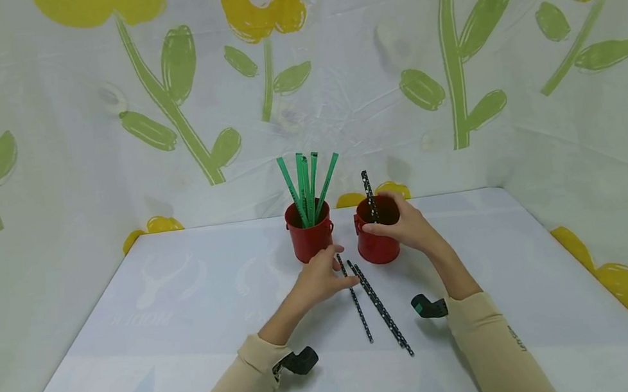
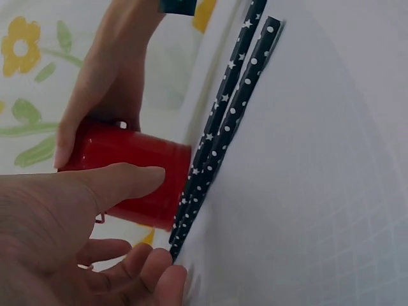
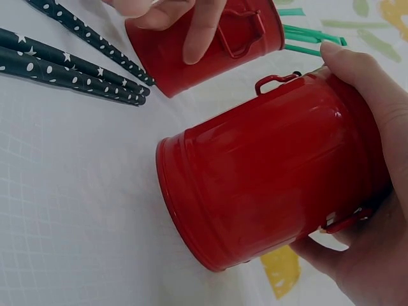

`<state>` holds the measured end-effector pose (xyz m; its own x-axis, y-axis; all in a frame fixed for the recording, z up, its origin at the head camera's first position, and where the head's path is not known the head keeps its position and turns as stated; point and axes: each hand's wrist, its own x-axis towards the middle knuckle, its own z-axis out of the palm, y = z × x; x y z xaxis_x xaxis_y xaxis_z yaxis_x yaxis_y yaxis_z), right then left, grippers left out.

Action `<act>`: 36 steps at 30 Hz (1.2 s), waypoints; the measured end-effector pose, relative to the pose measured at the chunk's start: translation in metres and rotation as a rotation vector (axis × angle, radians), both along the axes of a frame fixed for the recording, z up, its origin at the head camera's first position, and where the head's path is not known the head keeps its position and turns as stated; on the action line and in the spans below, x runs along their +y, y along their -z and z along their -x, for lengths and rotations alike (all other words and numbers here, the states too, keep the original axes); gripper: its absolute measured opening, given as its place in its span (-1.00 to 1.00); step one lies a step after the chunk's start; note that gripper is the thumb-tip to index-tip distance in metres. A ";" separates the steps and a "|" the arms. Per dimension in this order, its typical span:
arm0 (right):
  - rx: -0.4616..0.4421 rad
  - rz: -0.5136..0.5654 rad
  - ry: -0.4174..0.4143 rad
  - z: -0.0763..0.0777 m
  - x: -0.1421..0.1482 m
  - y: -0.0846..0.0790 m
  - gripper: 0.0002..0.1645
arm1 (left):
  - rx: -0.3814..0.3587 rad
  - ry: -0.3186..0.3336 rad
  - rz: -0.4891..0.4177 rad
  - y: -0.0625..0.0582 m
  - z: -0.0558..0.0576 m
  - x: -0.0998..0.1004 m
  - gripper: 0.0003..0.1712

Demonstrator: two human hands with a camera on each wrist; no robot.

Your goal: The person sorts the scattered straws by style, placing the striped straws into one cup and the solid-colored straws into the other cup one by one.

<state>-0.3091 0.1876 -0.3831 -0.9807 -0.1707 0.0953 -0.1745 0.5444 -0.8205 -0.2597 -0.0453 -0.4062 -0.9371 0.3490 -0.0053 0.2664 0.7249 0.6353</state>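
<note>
My right hand (image 1: 407, 224) grips the rim of the right red bucket (image 1: 378, 250), thumb and fingers on opposite sides. Black straws with white marks (image 1: 368, 193) stick up out of that bucket. My left hand (image 1: 318, 279) is spread low over the table by the left red bucket (image 1: 307, 242), with nothing between thumb and fingers. Beneath and beside it lie a single black straw (image 1: 362, 313) and a pair of black straws (image 1: 385, 314), dotted and starred. In the left wrist view, the fingertips (image 2: 169, 280) are right at the ends of the straw pair (image 2: 220, 134).
Several green straws (image 1: 304, 190) stand in the left bucket. Both buckets are near the back edge of the white table (image 1: 191, 339). A flower-patterned sheet (image 1: 348, 88) hangs behind and at the sides. Each wrist carries a small black camera (image 1: 428, 307).
</note>
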 end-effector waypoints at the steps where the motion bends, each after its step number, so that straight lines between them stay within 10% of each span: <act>1: -0.001 0.000 0.001 0.000 0.000 0.000 0.13 | -0.001 -0.005 0.012 0.001 0.000 0.001 -0.14; 36: 0.005 0.008 0.004 0.000 0.000 0.001 0.14 | -0.072 -0.008 0.150 0.005 -0.003 -0.001 0.02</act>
<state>-0.3093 0.1876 -0.3839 -0.9809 -0.1658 0.1017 -0.1765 0.5385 -0.8239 -0.2570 -0.0458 -0.4110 -0.9350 0.3320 -0.1242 0.2181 0.8151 0.5367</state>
